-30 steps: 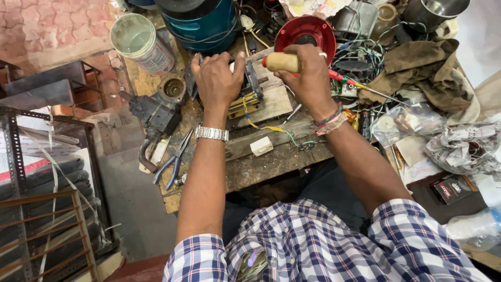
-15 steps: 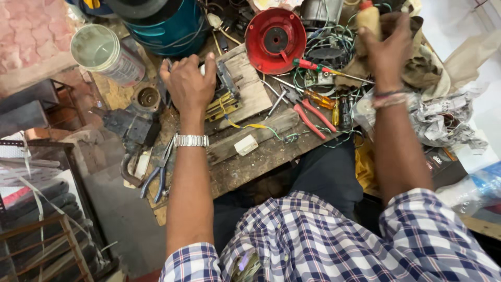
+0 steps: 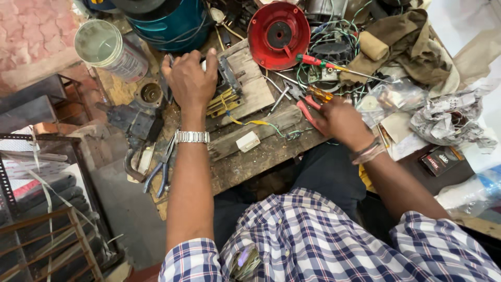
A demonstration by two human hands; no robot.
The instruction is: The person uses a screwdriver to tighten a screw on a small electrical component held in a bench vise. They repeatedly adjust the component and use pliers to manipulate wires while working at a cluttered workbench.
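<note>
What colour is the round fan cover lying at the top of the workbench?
Red, with a dark hub at its centre; the round fan cover shows clearly in the head view.

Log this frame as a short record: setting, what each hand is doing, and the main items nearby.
setting: cluttered wooden workbench, seen from above
left hand: pressed on a metal part on a wooden block
right hand: at the red-handled pliers, grip not clear
near right hand: red-handled screwdriver, red round cover
near left hand: clear plastic jar, blue-handled pliers
wrist: metal watch on left arm
</note>
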